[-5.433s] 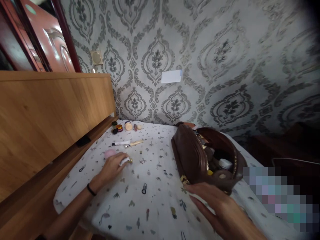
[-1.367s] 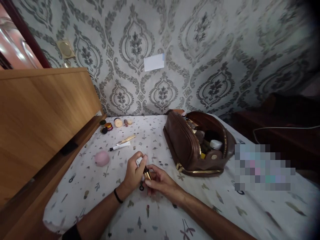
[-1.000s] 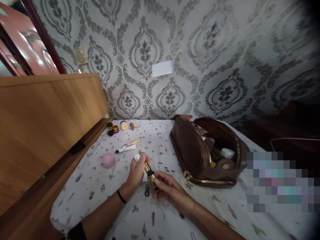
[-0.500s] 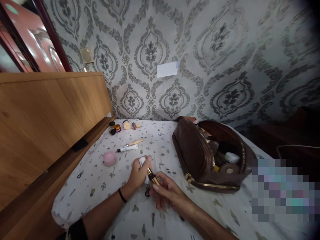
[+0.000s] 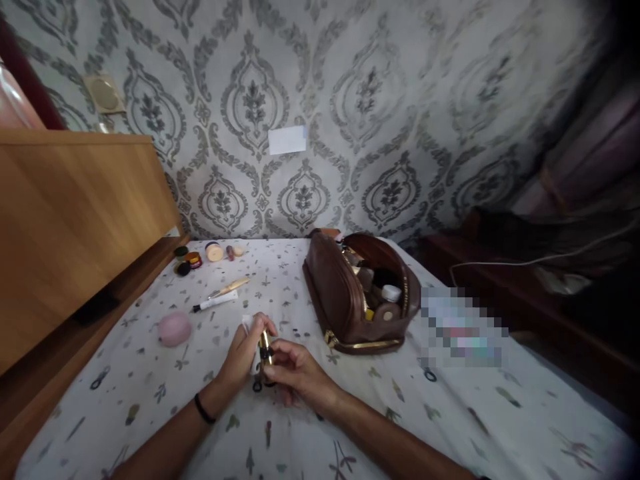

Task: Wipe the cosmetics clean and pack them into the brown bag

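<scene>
A small gold-and-black cosmetic tube, lipstick-like (image 5: 265,348), stands between my hands above the patterned cloth. My left hand (image 5: 244,352) is closed round its upper end, and a white wipe or tissue (image 5: 255,361) shows under the same fingers. The thumb and fingers of my right hand (image 5: 299,375) pinch the tube's lower end. To the left of my hands lie a pink round sponge-like item (image 5: 175,329), a white tube with a black cap (image 5: 217,301) and a pale-handled brush (image 5: 234,286).
An unzipped brown bag (image 5: 333,290) full of cosmetics stands right of my hands. Several small jars, among them an amber one (image 5: 193,259), sit at the back left. A wooden cabinet (image 5: 80,233) borders the left side. A blurred-out item (image 5: 463,330) lies at right.
My view has turned to the right, so everything appears shifted left. The tube has tilted more upright between my fingers. Both hands keep their hold.
</scene>
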`<state>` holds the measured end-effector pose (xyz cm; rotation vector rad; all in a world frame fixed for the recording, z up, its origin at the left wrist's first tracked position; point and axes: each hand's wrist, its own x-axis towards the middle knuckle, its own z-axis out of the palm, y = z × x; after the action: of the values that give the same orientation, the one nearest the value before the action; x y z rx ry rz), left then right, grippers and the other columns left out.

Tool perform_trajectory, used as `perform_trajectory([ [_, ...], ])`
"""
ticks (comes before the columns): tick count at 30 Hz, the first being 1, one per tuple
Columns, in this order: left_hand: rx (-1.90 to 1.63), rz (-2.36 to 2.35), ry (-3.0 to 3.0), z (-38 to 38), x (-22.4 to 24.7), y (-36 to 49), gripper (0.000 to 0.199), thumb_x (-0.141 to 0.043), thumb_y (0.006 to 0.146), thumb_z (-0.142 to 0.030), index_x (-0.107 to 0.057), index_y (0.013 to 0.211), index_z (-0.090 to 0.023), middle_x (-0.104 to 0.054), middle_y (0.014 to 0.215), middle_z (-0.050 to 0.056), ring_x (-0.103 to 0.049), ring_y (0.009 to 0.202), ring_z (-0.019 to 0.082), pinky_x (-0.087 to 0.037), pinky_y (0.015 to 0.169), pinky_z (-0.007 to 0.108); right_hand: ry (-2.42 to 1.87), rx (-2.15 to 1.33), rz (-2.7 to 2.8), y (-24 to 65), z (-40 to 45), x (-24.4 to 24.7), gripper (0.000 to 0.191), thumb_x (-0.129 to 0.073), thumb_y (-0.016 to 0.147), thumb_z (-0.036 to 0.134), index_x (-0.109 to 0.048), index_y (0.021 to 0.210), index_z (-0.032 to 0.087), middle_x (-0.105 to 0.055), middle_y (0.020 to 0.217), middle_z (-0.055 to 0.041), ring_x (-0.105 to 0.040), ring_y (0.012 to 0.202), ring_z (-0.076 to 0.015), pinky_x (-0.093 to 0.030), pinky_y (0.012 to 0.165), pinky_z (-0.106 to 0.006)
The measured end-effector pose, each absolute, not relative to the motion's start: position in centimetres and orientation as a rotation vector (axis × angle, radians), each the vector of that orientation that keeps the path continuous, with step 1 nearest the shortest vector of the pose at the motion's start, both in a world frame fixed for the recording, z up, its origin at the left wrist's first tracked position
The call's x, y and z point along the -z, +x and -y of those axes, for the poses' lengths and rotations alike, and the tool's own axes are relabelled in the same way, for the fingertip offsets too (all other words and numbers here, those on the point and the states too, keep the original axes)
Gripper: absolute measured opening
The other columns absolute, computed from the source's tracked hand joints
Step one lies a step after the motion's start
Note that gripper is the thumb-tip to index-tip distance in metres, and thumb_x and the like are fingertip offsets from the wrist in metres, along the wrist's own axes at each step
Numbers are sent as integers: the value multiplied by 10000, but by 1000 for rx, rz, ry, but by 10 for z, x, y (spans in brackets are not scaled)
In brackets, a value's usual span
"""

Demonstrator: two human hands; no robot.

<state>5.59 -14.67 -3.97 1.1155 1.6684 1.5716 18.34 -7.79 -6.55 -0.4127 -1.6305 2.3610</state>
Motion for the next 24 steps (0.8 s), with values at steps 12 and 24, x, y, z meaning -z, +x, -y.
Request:
perform_trajectory([
  [12, -1494, -1576, 1159, 142, 40, 64, 643, -412, 814, -792, -682, 938, -221, -688, 766, 36, -623, 691, 189, -500, 625, 281, -465, -1927, 1500, 181, 67, 70, 409, -877, 590, 420, -630, 810, 178, -559, 721, 36, -499, 569, -79, -425, 490, -196],
  [24, -1596, -1578, 857, 139, 49, 60, 565, -567, 793, -703, -496, 557, -194, -491, 435, -42, -462, 404, 97, -355, 406, 213, -468, -1937, 1539, 185, 67, 62, 455, -801, 680, 496, -563, 941, 209, -609, 705, 29, -531, 531, -100, -465, 515, -246],
])
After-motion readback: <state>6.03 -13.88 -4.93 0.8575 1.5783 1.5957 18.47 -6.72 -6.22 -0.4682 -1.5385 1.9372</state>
